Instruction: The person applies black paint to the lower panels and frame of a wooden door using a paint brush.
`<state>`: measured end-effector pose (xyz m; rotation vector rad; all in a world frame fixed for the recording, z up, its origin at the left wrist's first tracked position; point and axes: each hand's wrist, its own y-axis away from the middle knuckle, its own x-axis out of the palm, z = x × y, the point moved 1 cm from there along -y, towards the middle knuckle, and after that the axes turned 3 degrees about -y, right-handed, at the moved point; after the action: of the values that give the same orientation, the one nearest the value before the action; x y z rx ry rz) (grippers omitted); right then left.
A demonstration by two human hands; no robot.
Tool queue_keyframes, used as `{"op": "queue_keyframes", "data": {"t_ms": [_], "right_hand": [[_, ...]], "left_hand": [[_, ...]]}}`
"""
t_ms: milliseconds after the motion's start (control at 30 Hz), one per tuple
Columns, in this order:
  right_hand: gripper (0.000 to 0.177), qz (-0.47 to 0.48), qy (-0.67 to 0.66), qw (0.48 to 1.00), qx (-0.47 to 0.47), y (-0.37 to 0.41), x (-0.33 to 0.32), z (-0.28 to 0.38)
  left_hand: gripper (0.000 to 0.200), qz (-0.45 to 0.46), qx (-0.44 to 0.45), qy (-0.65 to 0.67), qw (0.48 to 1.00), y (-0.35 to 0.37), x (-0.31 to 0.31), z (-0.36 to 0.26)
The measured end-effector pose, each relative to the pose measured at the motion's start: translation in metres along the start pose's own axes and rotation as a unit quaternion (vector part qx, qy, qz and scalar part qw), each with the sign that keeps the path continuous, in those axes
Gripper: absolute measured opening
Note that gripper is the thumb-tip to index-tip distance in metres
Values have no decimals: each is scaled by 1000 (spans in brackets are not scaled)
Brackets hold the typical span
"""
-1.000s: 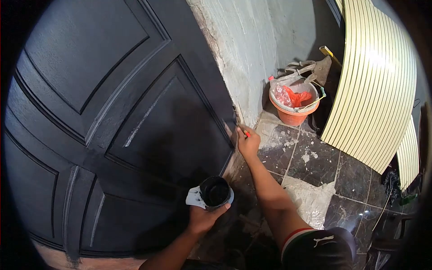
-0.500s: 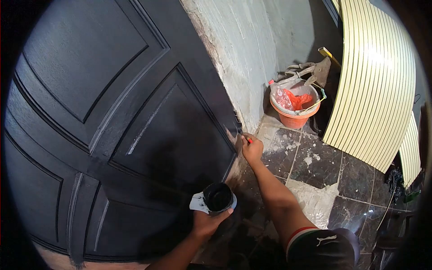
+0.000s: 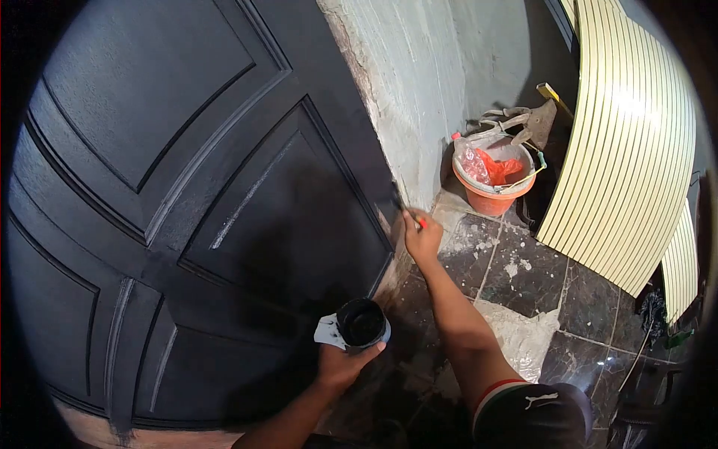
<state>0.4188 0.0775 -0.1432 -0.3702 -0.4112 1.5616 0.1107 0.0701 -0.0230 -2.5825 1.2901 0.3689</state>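
My left hand (image 3: 342, 365) is wrapped around a small cup of black paint (image 3: 362, 322), with a pale, black-spotted piece (image 3: 329, 331) at its side. Close to the door's right edge, my right hand (image 3: 424, 242) is closed around a paintbrush (image 3: 422, 223). A bit of red handle shows between the fingers; the dark bristles are hard to make out against the door. The panelled door (image 3: 277, 224) is mostly black, and a strip of bare, brownish surface shows along its lower right edge beside my right hand.
A grey wall (image 3: 426, 90) adjoins the door. Near it stands an orange bucket (image 3: 488, 200) holding a plastic bottle and red plastic, with gloves (image 3: 535, 123) behind. Curved cream ribbed sheets (image 3: 624, 150) lean at the right. Dark floor tiles (image 3: 527, 269) carry pale splatters.
My right hand has moved slightly up along the door's edge with the paintbrush. The view has shifted a little; my left hand still holds the cup near the door.
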Motion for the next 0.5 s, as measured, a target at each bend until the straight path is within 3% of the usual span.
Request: {"op": "queue_keyframes", "data": {"t_ms": [67,167,267,367,467,500], "right_hand": [[18,94,164,982,-2,29,0,-74],[18,140,183,973,21,31,-7,-78],[16,91,111,989,-45,-12,7,-16],[17,14,-15,999,-51,-42,5,48],[19,-25,-175,981,85,-40,-3,52],[19,-48,-218,963,150,-30,2,26]], "left_hand": [[52,2,2,1,1000,0,-1,-3],[51,12,10,-2,1000,-1,-2,-12],[51,12,13,2,1000,-1,-1,-12],[51,6,0,23,1000,-1,1,3],[53,18,7,-9,1000,-2,-1,3],[54,20,3,-12,1000,-2,-1,-1]]}}
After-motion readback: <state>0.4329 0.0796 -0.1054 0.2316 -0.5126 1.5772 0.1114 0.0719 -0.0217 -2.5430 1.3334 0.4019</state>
